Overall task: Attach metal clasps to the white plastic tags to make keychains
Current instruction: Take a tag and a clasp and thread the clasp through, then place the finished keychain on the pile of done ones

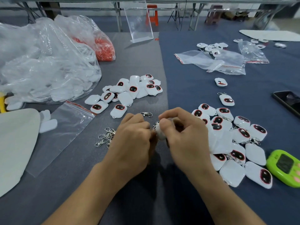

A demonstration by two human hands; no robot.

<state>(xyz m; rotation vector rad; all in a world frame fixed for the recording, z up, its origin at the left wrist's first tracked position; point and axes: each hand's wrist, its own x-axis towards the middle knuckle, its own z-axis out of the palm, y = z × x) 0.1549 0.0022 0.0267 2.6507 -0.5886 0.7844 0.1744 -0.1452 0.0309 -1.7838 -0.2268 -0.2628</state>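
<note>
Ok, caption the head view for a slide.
Left hand and right hand fit a clasp to a tag, between bare tags, loose clasps and finished keychains.

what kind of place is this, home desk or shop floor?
Most likely a small assembly or packing workshop: piles of identical white tags, loose metal clasps, bulk plastic bags of parts, and metal-framed tables behind.

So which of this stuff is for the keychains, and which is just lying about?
For the job: tag in the right hand, loose clasps, pile of tags awaiting clasps, finished keychains.
Lying about: green gadget, phone, clear stand, orange stool.
</note>
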